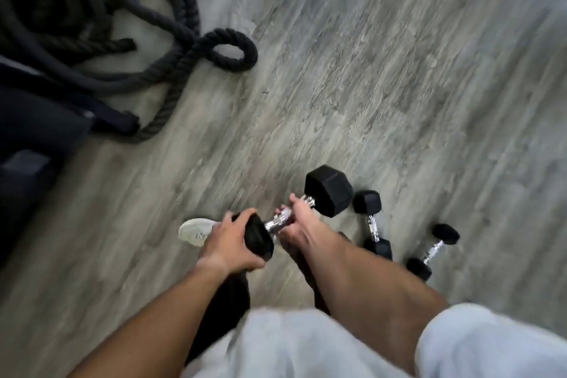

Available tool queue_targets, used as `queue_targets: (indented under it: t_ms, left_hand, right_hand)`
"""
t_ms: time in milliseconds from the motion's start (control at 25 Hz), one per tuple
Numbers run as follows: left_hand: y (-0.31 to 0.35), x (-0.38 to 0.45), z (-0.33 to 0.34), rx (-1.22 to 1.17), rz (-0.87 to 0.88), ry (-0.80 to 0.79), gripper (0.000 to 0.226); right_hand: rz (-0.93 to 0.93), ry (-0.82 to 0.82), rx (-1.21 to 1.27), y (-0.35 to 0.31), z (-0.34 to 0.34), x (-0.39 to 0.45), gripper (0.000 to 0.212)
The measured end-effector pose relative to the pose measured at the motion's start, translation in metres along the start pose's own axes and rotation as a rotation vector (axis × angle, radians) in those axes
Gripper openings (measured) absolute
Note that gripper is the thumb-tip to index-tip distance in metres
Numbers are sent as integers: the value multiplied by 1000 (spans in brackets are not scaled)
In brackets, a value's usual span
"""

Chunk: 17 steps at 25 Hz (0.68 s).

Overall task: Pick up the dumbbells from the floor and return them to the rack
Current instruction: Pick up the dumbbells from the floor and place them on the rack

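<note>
A large black hex dumbbell [328, 190] with a chrome handle hangs above the grey wood floor. My right hand [299, 218] is wrapped around its handle. My left hand [228, 244] cups its near head from the left. To the right, two smaller black hex dumbbells lie on the floor: one [369, 221] close to my right forearm, its lower head partly hidden by it, and another [434, 250] further right. No rack is in view.
A thick black battle rope [171, 40] lies coiled on the floor at the upper left. Dark equipment [33, 138] stands at the left edge. My white shoe [196, 230] shows beside my left hand. Bare floor stretches ahead and to the right.
</note>
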<state>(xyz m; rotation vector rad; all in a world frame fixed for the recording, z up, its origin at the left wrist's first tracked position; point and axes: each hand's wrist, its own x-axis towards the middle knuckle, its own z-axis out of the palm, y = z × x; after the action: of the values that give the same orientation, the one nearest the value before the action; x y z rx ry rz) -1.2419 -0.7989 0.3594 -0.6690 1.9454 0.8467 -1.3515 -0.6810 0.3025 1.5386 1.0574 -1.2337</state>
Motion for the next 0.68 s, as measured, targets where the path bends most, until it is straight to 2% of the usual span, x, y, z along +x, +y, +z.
queue_targets:
  t_ms: [120,280,440,560,680]
  left_hand:
    - [-23,-93,-73,-4,87,74,110]
    - [-69,-174,-148,17,171,180,101]
    - [-131,-242,-195,11,109,304,94]
    - [-176,-280,-215,-43,72,375,88]
    - [-225,-310,-219,-132,-21,468,80]
  right_hand:
    - [-62,-94,-155,37,18,-117,37]
    - [-111,-258,-327,82,59,-206,26]
    - [-157,-345,-559,140,119,-256,25]
    - [-69,-400,-580,188,161,-270,29]
    - [-70,-426,-726,237,206,-281,22]
